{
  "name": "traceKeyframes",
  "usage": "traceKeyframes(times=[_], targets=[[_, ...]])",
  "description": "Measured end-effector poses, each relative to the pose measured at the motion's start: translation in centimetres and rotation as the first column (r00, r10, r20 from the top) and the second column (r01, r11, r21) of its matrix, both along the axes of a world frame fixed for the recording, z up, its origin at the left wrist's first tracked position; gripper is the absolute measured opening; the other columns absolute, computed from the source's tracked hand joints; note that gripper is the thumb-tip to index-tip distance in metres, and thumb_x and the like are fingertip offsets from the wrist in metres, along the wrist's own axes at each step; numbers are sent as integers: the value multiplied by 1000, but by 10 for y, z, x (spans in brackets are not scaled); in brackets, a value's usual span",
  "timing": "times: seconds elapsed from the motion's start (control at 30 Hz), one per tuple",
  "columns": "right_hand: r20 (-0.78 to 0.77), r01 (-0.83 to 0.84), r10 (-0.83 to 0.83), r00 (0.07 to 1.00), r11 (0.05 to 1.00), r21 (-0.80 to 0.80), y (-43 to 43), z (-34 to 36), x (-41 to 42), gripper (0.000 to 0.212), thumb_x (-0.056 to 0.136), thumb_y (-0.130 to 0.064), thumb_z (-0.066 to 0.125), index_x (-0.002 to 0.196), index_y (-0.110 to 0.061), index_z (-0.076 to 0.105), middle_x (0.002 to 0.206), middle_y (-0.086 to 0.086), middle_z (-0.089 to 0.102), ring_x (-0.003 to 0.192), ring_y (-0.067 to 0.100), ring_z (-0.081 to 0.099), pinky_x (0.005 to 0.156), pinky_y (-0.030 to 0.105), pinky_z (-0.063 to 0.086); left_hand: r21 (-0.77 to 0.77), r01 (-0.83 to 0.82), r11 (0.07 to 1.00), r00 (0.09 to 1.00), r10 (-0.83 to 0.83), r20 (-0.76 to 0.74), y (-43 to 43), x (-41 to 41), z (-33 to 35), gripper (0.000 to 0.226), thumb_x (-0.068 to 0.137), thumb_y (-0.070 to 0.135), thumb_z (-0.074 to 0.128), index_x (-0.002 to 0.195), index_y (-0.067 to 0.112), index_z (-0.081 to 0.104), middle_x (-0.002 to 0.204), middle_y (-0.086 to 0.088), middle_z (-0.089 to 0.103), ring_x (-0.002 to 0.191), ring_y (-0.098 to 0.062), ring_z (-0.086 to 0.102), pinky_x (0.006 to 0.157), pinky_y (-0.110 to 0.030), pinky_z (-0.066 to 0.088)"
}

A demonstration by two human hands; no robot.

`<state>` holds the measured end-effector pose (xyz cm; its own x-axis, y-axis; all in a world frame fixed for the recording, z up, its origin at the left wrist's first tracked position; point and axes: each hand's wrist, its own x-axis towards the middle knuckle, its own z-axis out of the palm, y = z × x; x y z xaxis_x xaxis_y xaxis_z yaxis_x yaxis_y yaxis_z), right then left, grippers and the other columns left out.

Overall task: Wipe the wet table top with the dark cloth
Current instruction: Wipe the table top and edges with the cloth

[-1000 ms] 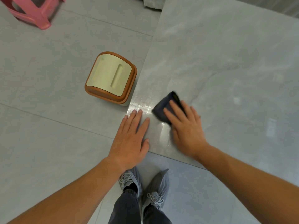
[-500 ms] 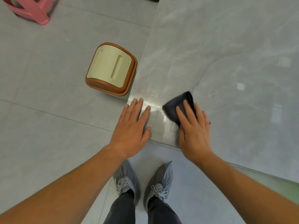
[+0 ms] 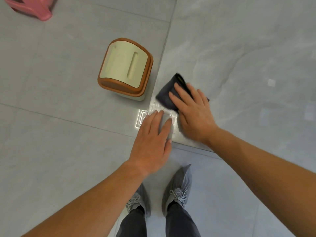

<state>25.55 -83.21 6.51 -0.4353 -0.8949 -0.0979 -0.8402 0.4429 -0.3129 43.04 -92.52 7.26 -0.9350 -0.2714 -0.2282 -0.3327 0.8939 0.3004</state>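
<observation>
Several right-hand fingers (image 3: 181, 90) atop dark cloth (image 3: 164, 94)

Lidded bin (image 3: 125, 70), pink stool (image 3: 32, 7)

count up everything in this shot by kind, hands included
hands: 2, left hand, right hand
dark cloth: 1
table top: 1
swing-lid bin: 1
pink stool: 1
grey shoes: 2
total: 8
</observation>
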Motion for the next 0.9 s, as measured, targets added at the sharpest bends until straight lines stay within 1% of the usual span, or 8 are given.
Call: traceKeyframes(times=[0.13,0.3,0.37,0.47,0.6,0.77,0.83,0.9], targets=[[13,-223,223,975,974,34,26,11,-12,55,96,-23,40,150,-21,45,162,4,31,151,35,22,119,52,21,17,31,999,999,-31,-13,-3,12,3,57,99,37,37,150,12,34,162,-19,21,152,-34,14,124,-47,17],[25,26,-27,999,999,28,-40,8,-21,57,98,-24,38,154,-28,34,166,0,23,153,33,11,123,52,8,1,70,998,998,-70,-9,-6,14,-2,61,99,37,37,154,12,28,165,-17,15,154,-32,8,124,-47,16],[20,53,-54,998,998,18,-56,4,-14,56,100,-23,40,155,-32,33,166,-1,21,153,32,8,124,51,4,-10,71,997,997,-71,4,-6,17,-6,63,100,37,37,156,12,24,166,-17,10,155,-32,4,125,-47,14],[6,-100,100,995,995,26,-35,3,-6,57,97,-22,47,153,-30,37,165,1,24,153,35,11,123,55,10,2,52,999,998,-52,33,-6,26,-8,65,100,38,34,157,9,19,167,-18,5,155,-31,-1,124,-48,16],[-10,-252,254,967,964,81,20,10,-20,57,93,-23,37,150,-25,45,163,1,29,152,34,19,121,53,18,17,23,1000,999,-24,43,-5,30,-8,66,100,40,28,157,6,21,167,-19,6,155,-31,-2,123,-49,18],[22,223,-223,975,975,-7,61,14,-9,58,91,-22,35,147,-18,48,161,7,32,148,39,26,115,60,26,-7,6,1000,997,-6,72,0,25,-6,68,99,43,24,156,6,18,167,-19,5,155,-32,-1,124,-48,15],[13,258,-258,966,966,-25,71,10,22,59,90,-21,38,148,-18,46,162,7,30,149,39,23,117,58,24,-17,-4,1000,999,5,52,1,23,-6,67,99,42,28,155,5,21,166,-21,9,154,-34,3,124,-48,17],[14,146,-146,989,989,-15,89,8,38,56,93,-19,43,149,-18,46,163,5,28,151,37,21,117,58,24,0,-17,1000,999,17,31,2,23,-6,66,99,40,32,154,6,22,165,-19,10,154,-32,4,124,-45,13]])
